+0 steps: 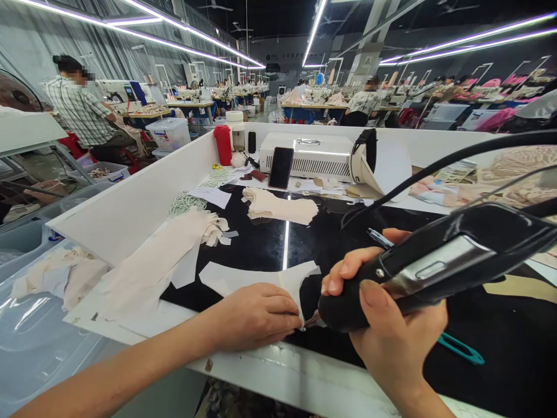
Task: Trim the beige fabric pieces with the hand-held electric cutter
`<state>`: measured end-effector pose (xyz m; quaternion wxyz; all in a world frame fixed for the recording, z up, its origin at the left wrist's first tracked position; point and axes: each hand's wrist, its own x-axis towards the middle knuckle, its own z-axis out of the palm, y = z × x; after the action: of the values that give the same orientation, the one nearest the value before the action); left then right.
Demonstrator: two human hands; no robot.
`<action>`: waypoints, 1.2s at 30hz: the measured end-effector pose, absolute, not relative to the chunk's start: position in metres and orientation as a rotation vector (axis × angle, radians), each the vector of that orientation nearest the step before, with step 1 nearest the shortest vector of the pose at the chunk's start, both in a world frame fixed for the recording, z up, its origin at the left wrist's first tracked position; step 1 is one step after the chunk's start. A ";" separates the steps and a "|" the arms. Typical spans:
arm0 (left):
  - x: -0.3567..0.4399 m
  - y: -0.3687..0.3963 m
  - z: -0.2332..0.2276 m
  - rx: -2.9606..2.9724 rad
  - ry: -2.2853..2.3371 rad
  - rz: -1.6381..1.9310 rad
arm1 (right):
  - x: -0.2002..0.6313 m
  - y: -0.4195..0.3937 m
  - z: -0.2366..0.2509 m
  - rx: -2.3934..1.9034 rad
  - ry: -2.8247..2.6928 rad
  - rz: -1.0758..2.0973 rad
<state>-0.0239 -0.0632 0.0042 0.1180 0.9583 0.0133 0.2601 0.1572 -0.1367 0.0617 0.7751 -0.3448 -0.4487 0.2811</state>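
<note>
Pinning the pale fabric piece flat, the left hand lies open-palmed. Right hand, grip clenched around the black corded tool, tip at the edge—best kept steady, fingers clear.

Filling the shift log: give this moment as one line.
left hand: pressing fabric piece | right hand: gripping black corded tool, tip at fabric edge | surface: black mat
</note>
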 end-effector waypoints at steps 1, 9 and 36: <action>-0.024 -0.063 0.004 2.803 0.044 0.753 | 0.157 -0.137 0.062 -0.747 -0.971 0.608; -0.024 -0.063 0.002 2.811 0.045 0.760 | 0.156 -0.137 0.060 -0.775 -0.983 0.595; -0.013 -0.071 0.023 2.878 0.165 0.752 | 0.199 -0.102 0.061 -0.803 -0.964 0.412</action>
<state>-0.0127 -0.0708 0.0225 0.0810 0.9629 0.0553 0.2515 0.1991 -0.1016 0.0612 0.7897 -0.3731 -0.4479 0.1913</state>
